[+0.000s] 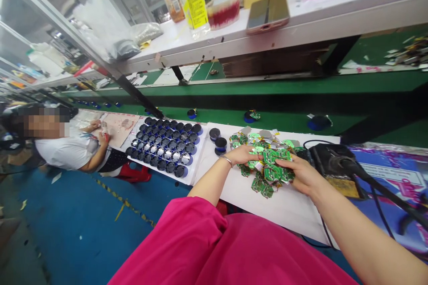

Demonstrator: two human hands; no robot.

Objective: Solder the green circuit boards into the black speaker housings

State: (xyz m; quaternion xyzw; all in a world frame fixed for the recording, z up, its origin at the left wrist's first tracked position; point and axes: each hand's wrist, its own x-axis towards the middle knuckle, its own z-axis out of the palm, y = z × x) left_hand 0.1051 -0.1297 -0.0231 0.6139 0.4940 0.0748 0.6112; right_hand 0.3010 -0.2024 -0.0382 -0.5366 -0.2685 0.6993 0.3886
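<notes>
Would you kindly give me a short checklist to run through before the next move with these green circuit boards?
1. Both hands on the pile: ok, the left hand and right hand rest on the green circuit boards.
2. Boards lying on the white sheet: ok.
3. Black corded tool apart from the hands: ok.
4. Whether that tool is hot: cannot tell.
5. Boards under the hands undamaged: cannot tell, the hands cover them.

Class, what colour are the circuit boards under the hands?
The circuit boards are green, best seen in the head view.
</notes>
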